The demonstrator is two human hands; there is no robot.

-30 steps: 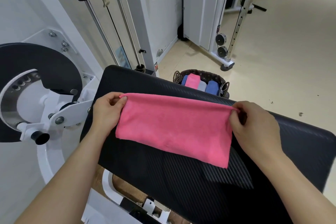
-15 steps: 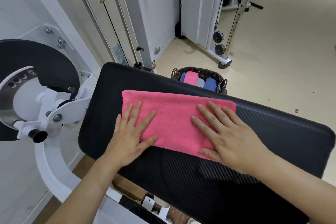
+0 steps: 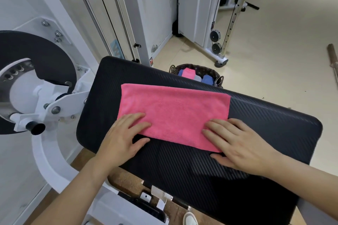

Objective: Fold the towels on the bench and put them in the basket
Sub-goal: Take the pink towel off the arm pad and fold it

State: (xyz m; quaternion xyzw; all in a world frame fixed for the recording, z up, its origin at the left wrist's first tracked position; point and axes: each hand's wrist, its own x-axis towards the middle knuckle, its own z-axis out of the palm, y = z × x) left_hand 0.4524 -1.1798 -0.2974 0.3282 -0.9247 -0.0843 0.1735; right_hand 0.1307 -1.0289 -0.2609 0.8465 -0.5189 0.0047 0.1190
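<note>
Pressing flat on the black, ribbed, padded worktop (image 3: 182, 173), both hands rest on the near edge of the pink microfibre towel (image 3: 173, 109), which lies as a long rectangle across the middle of the pad. The left hand (image 3: 124, 139) covers the towel's near-left corner, its fingers (image 3: 135, 118) straight and slightly spread and its thumb on the bare pad. The right hand (image 3: 237, 144) does the same at the near-right corner, fingers (image 3: 217, 124) laid flat on the cloth. Neither hand grips anything. I judge this to be the smoothing step after a first fold, since the towel looks doubled and its edges are neat. The next move probably calls for a second fold across the length. One hand would pinch an end and carry it over to the other end while the other hand pins the cloth, with the edges lined up so the bundle is small enough to pack. Just beyond the far edge of the worktop, on the beige floor, stands the dark woven wicker basket (image 3: 193, 65), partly hidden by the pad. It already holds blue, pink and grey folded towels side by side, and a narrow place for this one would have to be found among them. A white cable machine (image 3: 219, 23) stands farther back.
</note>
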